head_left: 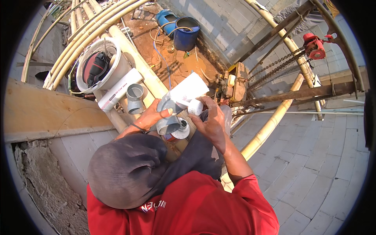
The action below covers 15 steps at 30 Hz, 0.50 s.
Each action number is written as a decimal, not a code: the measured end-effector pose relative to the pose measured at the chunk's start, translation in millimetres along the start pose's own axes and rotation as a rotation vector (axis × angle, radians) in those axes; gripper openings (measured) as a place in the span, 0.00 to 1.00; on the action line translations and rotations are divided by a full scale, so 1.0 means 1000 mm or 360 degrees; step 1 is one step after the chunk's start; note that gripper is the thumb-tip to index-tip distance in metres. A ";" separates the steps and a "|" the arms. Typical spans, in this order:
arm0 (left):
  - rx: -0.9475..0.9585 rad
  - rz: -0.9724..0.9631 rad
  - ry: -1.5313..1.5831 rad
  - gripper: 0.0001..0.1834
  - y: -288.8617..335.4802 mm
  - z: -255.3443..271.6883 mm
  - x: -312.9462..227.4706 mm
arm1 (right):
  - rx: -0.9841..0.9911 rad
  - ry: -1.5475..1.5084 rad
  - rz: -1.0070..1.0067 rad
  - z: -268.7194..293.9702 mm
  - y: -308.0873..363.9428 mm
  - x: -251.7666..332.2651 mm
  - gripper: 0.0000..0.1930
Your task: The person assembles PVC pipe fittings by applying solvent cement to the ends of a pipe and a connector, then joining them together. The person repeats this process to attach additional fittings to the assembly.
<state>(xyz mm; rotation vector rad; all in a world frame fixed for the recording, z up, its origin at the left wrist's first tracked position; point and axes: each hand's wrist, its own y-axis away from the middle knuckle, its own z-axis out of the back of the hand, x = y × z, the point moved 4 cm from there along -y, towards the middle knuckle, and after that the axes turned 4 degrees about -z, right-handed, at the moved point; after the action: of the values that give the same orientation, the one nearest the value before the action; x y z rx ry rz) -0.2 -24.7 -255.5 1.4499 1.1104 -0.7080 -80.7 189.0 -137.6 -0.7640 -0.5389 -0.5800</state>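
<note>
My left hand (149, 118) grips a grey plastic pipe fitting (168, 125), its thumb lying across the fitting. A short white pipe (190, 87) meets the fitting's far end, bright in the sun. In my right hand (211, 122) a round white cap (195, 107) is pinched between thumb and fingers, close beside the white pipe. Whether anything hangs from the cap is hidden. Below the fitting stands an open can (181, 129) with a white top, partly covered by it. Another grey fitting (135, 98) stands upright to the left, beside a longer white pipe (120, 89).
A white bucket (117, 46) holding a red and black tool stands on bamboo poles (137, 58) at left. Two blue drums (186, 37) and a hose lie beyond on muddy ground. At right are a red chain hoist (314, 46), metal bars and a grey block wall (309, 168).
</note>
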 end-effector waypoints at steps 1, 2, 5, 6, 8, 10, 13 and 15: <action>0.0007 -0.0006 0.0088 0.47 0.001 -0.001 0.001 | 0.0022 0.0000 -0.0002 -0.001 0.002 -0.002 0.36; 0.0015 -0.0012 0.0176 0.47 0.002 -0.002 0.000 | 0.0043 0.0000 -0.0005 -0.002 0.003 -0.002 0.37; 0.0185 0.0007 0.0585 0.41 0.006 -0.005 -0.010 | 0.0071 0.0015 -0.0107 0.004 0.006 -0.003 0.38; 0.0292 0.0099 0.0724 0.39 0.006 -0.004 -0.008 | 0.0018 -0.0075 -0.0169 0.006 0.008 -0.005 0.37; 0.0515 0.0278 0.0987 0.37 0.009 0.008 -0.005 | -0.0103 -0.0250 -0.0288 0.010 0.010 -0.010 0.35; 0.0624 0.0266 0.1013 0.39 0.007 0.021 0.006 | -0.0054 -0.0594 -0.0517 0.014 0.004 -0.012 0.38; 0.0839 0.0299 0.1063 0.44 0.008 0.030 0.011 | -0.0018 -0.1135 -0.0699 0.013 0.000 -0.022 0.41; 0.0938 0.0294 0.1077 0.45 0.006 0.027 0.007 | 0.0057 -0.1297 -0.0692 0.013 -0.003 -0.031 0.42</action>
<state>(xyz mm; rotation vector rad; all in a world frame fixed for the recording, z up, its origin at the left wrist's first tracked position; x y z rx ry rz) 11.8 -49.2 -264.7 2.3774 1.2985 -0.4270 -108.1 206.3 -148.5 -0.8423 -1.4892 -0.6424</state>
